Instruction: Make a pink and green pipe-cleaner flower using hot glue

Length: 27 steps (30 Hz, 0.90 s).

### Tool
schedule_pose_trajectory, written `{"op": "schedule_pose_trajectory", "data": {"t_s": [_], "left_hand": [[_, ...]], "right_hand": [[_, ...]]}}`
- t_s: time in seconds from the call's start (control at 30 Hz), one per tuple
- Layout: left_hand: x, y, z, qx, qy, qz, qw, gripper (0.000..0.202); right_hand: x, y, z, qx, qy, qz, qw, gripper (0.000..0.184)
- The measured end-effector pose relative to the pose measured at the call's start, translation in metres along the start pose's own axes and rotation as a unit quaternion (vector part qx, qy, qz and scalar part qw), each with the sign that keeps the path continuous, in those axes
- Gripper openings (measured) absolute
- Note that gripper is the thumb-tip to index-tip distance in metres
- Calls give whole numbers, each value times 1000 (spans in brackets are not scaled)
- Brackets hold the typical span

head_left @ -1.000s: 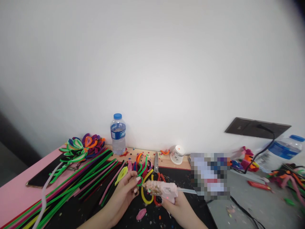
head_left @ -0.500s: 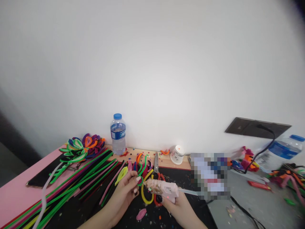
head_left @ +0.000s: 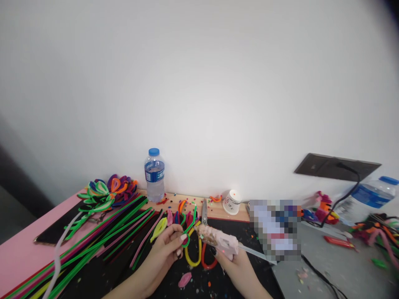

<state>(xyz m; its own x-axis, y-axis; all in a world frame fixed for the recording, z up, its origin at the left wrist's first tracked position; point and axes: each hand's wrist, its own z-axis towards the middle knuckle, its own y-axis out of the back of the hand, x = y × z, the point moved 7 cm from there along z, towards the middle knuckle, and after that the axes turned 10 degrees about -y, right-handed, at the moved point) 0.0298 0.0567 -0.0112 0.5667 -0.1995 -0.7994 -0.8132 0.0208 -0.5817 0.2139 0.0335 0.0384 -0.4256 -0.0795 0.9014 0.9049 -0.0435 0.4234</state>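
Observation:
My left hand [head_left: 168, 249] pinches a small looped green pipe cleaner [head_left: 186, 240] with some pink in it. A pale pink hot glue gun [head_left: 222, 243] is in my right hand [head_left: 238, 268], its nozzle pointing left, just right of the green piece. A clear glue stick [head_left: 257, 254] sticks out of the gun's back end. Behind the gun lie scissors [head_left: 204, 212] with yellow and red handles, partly covered. Bent pipe cleaner loops, among them a yellow one [head_left: 159, 229], lie beyond my left hand. A pink loop [head_left: 185, 280] rests on the black mat between my hands.
Long pipe cleaners [head_left: 93, 249] spread across the left side near finished flowers [head_left: 109, 189]. A water bottle [head_left: 154, 176] and a paper cup [head_left: 232, 202] stand along the wall. On the right are a black cable [head_left: 321, 274], a red tool [head_left: 339, 242] and another bottle [head_left: 370, 197].
The glue gun in my right hand has moved slightly right, its nozzle away from the green piece. My left hand has shifted a little and still holds the green pipe cleaner.

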Motion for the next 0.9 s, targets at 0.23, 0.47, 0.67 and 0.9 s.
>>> {"op": "schedule_pose_trajectory", "data": {"t_s": [0.23,0.47,0.67,0.9], "left_hand": [[0,2,0,22,-16,1,1000,25],[1,2,0,22,-11,3,1000,23],[-1,0,0,40,-26,18,999,21],[-2,-8,0,84,-41,90,992,25]], "right_hand": [[-7,27,8,-77,-26,-235,969,17],[-23,39,19,-72,-51,-382,920,38],[-22,34,20,-60,-38,-393,917,40],[2,32,9,-102,34,-339,935,39]]}}
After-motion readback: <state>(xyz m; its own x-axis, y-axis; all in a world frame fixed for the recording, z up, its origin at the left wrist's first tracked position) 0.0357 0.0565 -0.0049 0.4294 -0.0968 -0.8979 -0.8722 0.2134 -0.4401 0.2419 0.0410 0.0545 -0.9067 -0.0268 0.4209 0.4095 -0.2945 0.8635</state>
